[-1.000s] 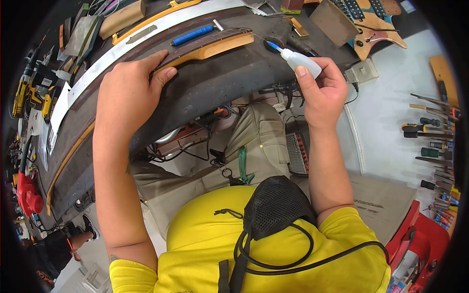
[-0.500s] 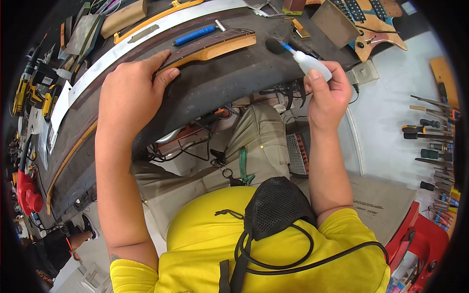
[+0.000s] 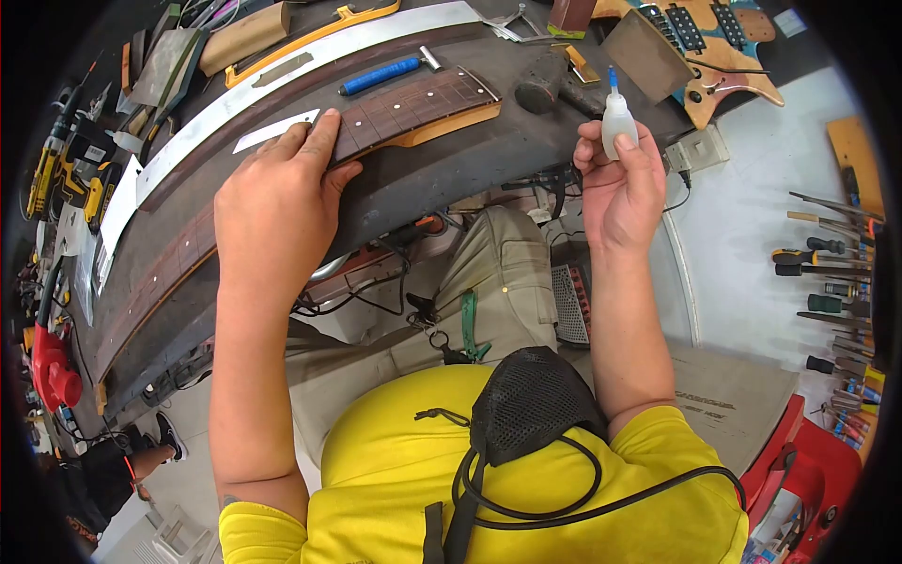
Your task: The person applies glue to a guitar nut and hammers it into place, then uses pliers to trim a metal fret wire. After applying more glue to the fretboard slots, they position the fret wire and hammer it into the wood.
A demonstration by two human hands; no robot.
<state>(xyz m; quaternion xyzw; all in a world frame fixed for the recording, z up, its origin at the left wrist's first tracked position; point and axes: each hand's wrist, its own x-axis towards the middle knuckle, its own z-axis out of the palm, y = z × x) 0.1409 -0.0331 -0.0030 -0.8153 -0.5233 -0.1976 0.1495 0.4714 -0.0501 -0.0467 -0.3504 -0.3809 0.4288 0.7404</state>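
My left hand (image 3: 277,193) is closed around a guitar neck (image 3: 418,111), thumb on the near edge and fingers across the dark fretboard. The fretboard, with its small white dots, faces up, and the neck runs along the bench's near edge to both sides of the hand. In my right hand (image 3: 628,193) is a small white squeeze bottle (image 3: 617,124), held nearly upright with its blue tip pointing up. That hand is right of the neck's end, apart from it. A white card (image 3: 272,133) lies just beyond my left fingers.
Behind the neck lie a blue-handled tool (image 3: 383,76) and a long metal straightedge (image 3: 376,39). A hammer (image 3: 540,86) rests near the bottle. An electric guitar body (image 3: 728,80) sits at the back right. Hand tools (image 3: 827,273) line the right side; a person's leg (image 3: 155,458) shows lower left.
The neck has turned so its fretboard faces up, and my left hand has shifted slightly right. My right hand has tipped the bottle from slanting over the bench to nearly upright.
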